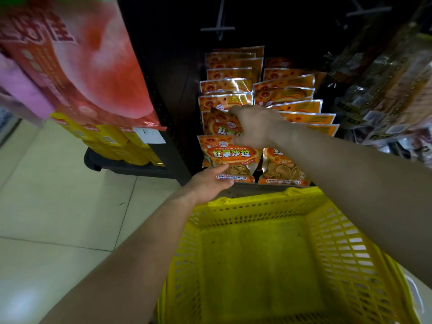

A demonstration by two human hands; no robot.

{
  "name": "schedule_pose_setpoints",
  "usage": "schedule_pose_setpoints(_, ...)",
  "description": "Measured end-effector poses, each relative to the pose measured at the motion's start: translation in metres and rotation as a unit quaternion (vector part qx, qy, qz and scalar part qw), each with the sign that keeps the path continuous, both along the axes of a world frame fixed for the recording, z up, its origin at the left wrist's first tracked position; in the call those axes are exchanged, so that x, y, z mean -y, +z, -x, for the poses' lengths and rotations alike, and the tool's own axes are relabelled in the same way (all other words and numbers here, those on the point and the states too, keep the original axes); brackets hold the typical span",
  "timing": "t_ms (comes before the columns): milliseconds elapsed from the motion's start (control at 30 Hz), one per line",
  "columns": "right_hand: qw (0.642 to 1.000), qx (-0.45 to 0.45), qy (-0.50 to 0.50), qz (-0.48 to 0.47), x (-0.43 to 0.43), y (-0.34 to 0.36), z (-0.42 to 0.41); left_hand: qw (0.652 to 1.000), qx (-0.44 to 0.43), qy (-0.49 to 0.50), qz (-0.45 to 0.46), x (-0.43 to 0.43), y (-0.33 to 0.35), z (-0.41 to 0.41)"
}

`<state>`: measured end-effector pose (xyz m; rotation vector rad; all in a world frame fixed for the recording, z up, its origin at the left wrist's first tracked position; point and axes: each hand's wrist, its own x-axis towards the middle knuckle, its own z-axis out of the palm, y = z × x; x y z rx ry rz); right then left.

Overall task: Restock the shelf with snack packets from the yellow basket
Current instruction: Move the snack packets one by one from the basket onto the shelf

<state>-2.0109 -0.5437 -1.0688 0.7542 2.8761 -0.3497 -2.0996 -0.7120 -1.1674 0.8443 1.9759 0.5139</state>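
Observation:
The yellow basket stands below me, and nothing lies on its floor. Ahead, on the dark shelf, two columns of orange snack packets hang in overlapping rows. My left hand grips the bottom edge of the front packet of the left column. My right hand reaches over that packet, fingers closed on the top of a second orange packet just behind it. A front packet of the right column hangs beside my right forearm.
A large red bag hangs at the upper left, above yellow boxes on a black base. Dark brown packets hang at the right. Pale floor tiles spread to the left.

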Motion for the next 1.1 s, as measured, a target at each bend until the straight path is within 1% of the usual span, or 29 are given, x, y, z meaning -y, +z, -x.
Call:
schedule_pose_setpoints(67,1.000,0.000,-0.007,0.000,0.002,0.000,-0.004,1.000,-0.011,0.004,-0.004,0.001,0.010,-0.004)
schedule_pose_setpoints(233,0.998,-0.024,-0.017,-0.053,0.010,-0.003,-0.021,0.999,-0.030,0.019,-0.030,0.007,0.025,-0.013)
schedule_pose_setpoints(333,0.998,0.021,-0.005,-0.062,0.011,-0.007,-0.024,0.998,-0.034,0.014,-0.052,0.008,0.022,-0.019)
schedule_pose_setpoints(433,0.996,0.047,0.003,-0.080,0.010,-0.014,-0.018,0.998,-0.032,0.012,-0.049,0.002,0.014,-0.017)
schedule_pose_setpoints(533,0.998,0.041,0.013,-0.046,0.007,-0.013,-0.005,0.995,-0.050,0.040,-0.077,-0.002,0.006,-0.012)
schedule_pose_setpoints(667,0.998,-0.036,-0.022,0.052,-0.002,-0.005,0.011,0.982,-0.075,0.115,-0.129,0.003,0.008,-0.006)
schedule_pose_setpoints(733,0.998,-0.045,-0.012,0.050,-0.008,-0.008,0.018,0.973,-0.090,0.145,-0.157,0.005,0.015,-0.005)
schedule_pose_setpoints(833,0.998,-0.032,-0.015,0.056,-0.014,-0.013,0.025,0.952,-0.106,0.192,-0.212,0.006,0.029,-0.006)
schedule_pose_setpoints(900,0.998,-0.033,-0.019,0.056,-0.018,-0.013,0.027,0.943,-0.109,0.203,-0.240,0.005,0.036,-0.008)
schedule_pose_setpoints(933,0.998,-0.037,-0.015,0.056,-0.020,-0.012,0.028,0.945,-0.103,0.196,-0.242,0.003,0.037,-0.009)
schedule_pose_setpoints(1000,0.997,-0.037,0.001,0.065,-0.022,-0.007,0.029,0.957,-0.103,0.168,-0.212,0.000,0.038,-0.011)
schedule_pose_setpoints(1100,0.997,-0.023,0.021,0.074,-0.021,-0.004,0.031,0.965,-0.157,0.144,-0.153,-0.001,0.034,-0.014)
